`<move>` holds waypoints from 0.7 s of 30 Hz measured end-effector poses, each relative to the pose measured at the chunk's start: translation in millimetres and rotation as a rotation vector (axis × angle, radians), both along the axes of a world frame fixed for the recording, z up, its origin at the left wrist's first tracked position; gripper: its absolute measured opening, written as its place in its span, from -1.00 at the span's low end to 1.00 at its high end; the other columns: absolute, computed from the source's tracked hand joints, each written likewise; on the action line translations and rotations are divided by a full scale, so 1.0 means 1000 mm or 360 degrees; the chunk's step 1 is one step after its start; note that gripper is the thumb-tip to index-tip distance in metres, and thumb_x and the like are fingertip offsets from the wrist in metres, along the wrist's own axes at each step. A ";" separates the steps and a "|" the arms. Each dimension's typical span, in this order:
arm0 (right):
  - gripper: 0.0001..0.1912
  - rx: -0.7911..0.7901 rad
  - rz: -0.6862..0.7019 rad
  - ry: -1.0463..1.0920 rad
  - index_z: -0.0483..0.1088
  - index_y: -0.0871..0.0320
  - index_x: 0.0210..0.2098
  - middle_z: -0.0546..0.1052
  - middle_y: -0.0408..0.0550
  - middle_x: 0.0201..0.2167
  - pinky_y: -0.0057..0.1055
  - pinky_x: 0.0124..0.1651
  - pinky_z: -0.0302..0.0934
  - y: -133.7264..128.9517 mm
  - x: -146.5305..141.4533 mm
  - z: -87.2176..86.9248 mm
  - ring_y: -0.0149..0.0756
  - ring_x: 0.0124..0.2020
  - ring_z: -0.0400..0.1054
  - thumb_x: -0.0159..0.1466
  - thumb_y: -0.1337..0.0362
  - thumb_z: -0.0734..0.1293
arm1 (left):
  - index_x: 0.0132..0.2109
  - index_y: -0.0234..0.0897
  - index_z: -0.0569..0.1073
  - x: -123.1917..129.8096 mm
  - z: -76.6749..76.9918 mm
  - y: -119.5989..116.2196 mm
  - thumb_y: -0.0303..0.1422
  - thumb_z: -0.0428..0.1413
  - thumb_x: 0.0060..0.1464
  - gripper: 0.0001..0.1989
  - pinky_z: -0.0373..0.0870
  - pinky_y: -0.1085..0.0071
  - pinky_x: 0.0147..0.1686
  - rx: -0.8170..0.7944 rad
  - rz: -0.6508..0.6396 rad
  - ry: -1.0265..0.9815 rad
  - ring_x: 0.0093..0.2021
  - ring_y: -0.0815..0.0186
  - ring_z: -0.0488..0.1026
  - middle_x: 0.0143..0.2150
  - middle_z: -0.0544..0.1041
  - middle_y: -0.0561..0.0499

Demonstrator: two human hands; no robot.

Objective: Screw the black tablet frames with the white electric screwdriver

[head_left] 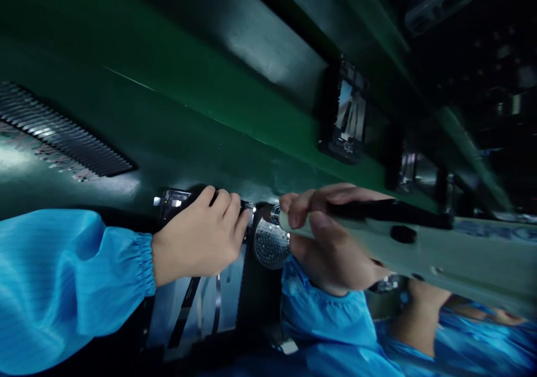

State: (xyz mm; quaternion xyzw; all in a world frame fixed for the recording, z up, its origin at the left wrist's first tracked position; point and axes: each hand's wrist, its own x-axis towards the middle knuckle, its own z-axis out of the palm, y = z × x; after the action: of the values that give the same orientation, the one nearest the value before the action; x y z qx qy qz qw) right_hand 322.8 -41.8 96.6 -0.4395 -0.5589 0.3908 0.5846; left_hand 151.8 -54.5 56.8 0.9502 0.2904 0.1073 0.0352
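Observation:
My left hand (205,234) has its fingers curled over the top end of an opened tablet-like device (197,304), whose blue-grey inside and dark ribbon strips show below my wrist. Its top corner (174,199) sticks out left of my knuckles. In my right hand (331,243) is a pale electric screwdriver (419,248), lying almost level with its metal nose pointing left. The nose sits just above a round metal dish (272,245) with small bright specks, probably screws. What the bit touches cannot be made out.
On the green bench (176,125), a row of thin black parts with wires (71,133) lies at the left. Another opened device (350,111) stands beyond my right hand, with blurred ones farther right. A co-worker's arm (419,315) in blue sleeves is at the lower right.

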 end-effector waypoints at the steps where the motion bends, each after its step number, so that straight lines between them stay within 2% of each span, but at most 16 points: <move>1: -0.75 -0.0007 -0.0024 0.0003 0.47 0.09 -0.30 0.44 -0.28 -0.49 -0.34 -0.41 0.38 0.000 0.000 -0.001 -0.48 -0.58 0.35 0.09 0.53 0.37 | 0.16 -0.57 0.45 0.001 0.000 0.000 -0.25 -0.11 0.37 -0.52 0.44 0.04 -0.18 -0.0003 -0.0001 -0.0005 -0.09 -0.13 0.51 0.02 0.51 -0.46; 7: -0.79 0.0077 -0.0053 0.0021 0.46 0.12 -0.30 0.42 -0.27 -0.51 -0.34 -0.38 0.39 0.002 0.001 -0.009 -0.48 -0.58 0.34 0.10 0.50 0.41 | 0.17 -0.58 0.45 0.001 0.000 -0.001 -0.28 -0.10 0.37 -0.53 0.42 0.03 -0.17 -0.0021 0.0014 -0.0039 -0.08 -0.13 0.51 0.03 0.51 -0.48; 11: -0.72 0.0043 0.0011 0.0107 0.50 0.10 -0.23 0.45 -0.28 -0.51 -0.30 -0.34 0.43 0.001 0.011 -0.005 -0.46 -0.58 0.36 0.07 0.50 0.40 | 0.18 -0.56 0.44 -0.002 -0.001 -0.001 -0.26 -0.11 0.38 -0.52 0.43 0.05 -0.18 -0.0011 0.0001 -0.0002 -0.06 -0.13 0.51 0.03 0.51 -0.47; 14: -0.66 0.0132 -0.0157 0.0105 0.51 0.08 -0.18 0.46 -0.27 -0.50 -0.28 -0.30 0.46 -0.003 0.030 0.000 -0.43 -0.54 0.39 0.04 0.48 0.40 | 0.18 -0.57 0.44 -0.003 -0.003 0.000 -0.25 -0.11 0.37 -0.52 0.44 0.04 -0.16 0.0047 0.0000 0.0001 -0.06 -0.13 0.51 0.02 0.51 -0.46; 17: -0.71 0.0200 -0.0392 0.0093 0.50 0.10 -0.26 0.45 -0.26 -0.52 -0.34 -0.34 0.43 -0.007 0.047 -0.002 -0.42 -0.51 0.39 0.02 0.48 0.39 | 0.18 -0.55 0.44 -0.004 -0.006 0.000 -0.25 -0.11 0.37 -0.52 0.45 0.02 -0.13 0.0077 0.0003 -0.0029 -0.05 -0.14 0.51 0.03 0.51 -0.45; 21: -0.73 0.0048 -0.0420 0.0141 0.48 0.12 -0.30 0.42 -0.25 -0.55 -0.34 -0.36 0.38 -0.003 0.051 -0.017 -0.40 -0.52 0.36 -0.01 0.48 0.41 | 0.19 -0.51 0.46 -0.004 -0.008 0.000 -0.22 -0.09 0.36 -0.51 0.45 0.01 -0.10 0.0083 0.0037 -0.0056 -0.04 -0.13 0.50 0.05 0.51 -0.44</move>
State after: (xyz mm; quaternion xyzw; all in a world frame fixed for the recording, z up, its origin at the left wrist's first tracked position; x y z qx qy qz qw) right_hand 374.2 -45.0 79.4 -0.4825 -0.4757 0.3211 0.6617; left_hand 147.5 -54.8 48.7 0.9454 0.2978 0.1319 0.0141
